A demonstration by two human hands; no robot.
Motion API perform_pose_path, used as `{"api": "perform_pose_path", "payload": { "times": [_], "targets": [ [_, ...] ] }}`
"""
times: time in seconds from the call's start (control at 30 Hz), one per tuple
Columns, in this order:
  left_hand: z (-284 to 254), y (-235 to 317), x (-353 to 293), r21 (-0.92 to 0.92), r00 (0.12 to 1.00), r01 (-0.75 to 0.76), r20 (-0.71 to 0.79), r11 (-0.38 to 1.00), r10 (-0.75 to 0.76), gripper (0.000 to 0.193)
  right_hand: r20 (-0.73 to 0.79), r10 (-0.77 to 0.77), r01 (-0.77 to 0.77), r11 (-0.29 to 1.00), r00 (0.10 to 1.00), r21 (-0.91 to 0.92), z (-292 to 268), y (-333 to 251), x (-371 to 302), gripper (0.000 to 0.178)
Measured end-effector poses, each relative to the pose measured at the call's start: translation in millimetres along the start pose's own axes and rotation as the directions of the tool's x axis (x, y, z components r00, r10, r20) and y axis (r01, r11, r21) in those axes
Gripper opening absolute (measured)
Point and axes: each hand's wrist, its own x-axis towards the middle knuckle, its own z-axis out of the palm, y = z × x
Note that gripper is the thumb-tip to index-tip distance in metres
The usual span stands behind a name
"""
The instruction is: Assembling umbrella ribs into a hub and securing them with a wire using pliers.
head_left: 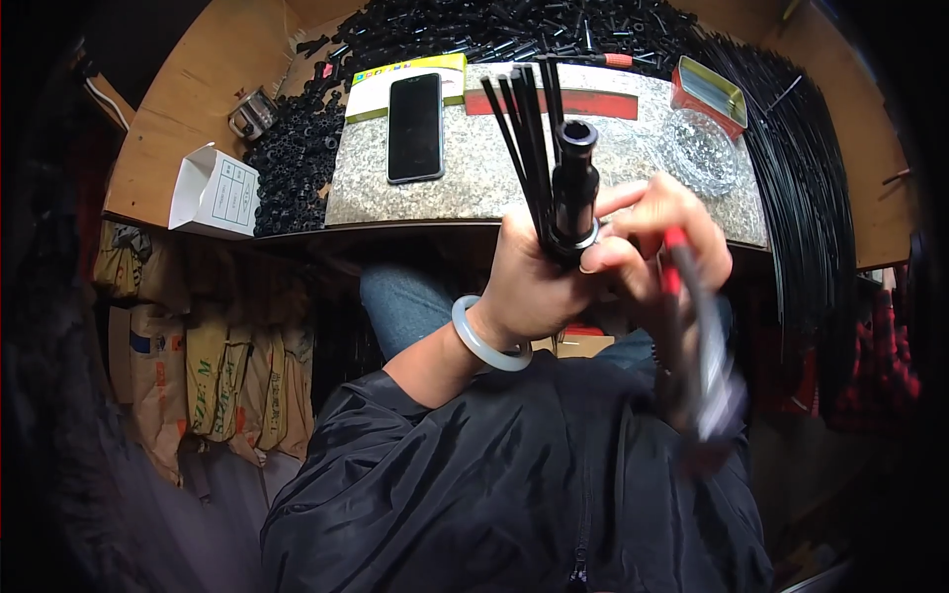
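Observation:
My left hand [534, 282], wearing a pale bangle [486, 341] at the wrist, is closed around a bundle of thin black rods [527, 133]. Beside the rods, a black tubular fitting [575, 188] stands upright with its hollow round end toward me; a shiny ring circles its base. My right hand [682, 222] is closed close by, thumb and fingers at the fitting's base. A tool with a red part and a grey, curved length [704, 336] hangs from that hand, too smeared by motion to name its kind.
A phone [415, 128] lies on the speckled worktop [371, 203]. Around it are a white box [219, 193], heaps of small black parts [297, 163], a tin [710, 91], clear wrap [702, 148] and long black rods [811, 198]. Sacks [213, 366] stand below left.

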Motion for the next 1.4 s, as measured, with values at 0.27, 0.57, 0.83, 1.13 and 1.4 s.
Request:
{"api": "perform_pose_path", "payload": {
  "times": [0.27,0.57,0.83,1.13,1.4],
  "targets": [
    [-22.7,19.2,11.7,-0.124,0.946,0.242,-0.191,0.962,-0.262,0.020,0.510,0.654,-0.738,0.672,0.558,-0.054,-60.2,-36.2,-11.9,0.043],
    [-18.2,13.8,11.6,0.008,0.977,0.205,-0.062,0.979,-0.205,0.044,0.635,0.701,-0.725,0.616,0.325,-0.309,-72.6,-47.9,1.3,0.017],
    [-16.1,13.3,11.6,-0.065,0.965,0.249,-0.071,0.966,-0.253,0.028,0.660,0.675,-0.744,0.616,0.329,-0.260,-75.0,-51.6,12.6,0.029],
    [-20.5,9.3,12.7,0.072,0.985,0.169,-0.058,0.983,-0.165,0.033,0.627,0.768,-0.841,0.423,0.135,-0.338,-79.3,-66.0,33.7,0.022],
    [-25.1,12.7,14.6,0.027,0.979,0.195,-0.073,0.980,-0.193,0.022,0.680,0.654,-0.757,0.615,0.331,-0.223,-66.4,-47.0,7.5,0.023]
  ]
}}
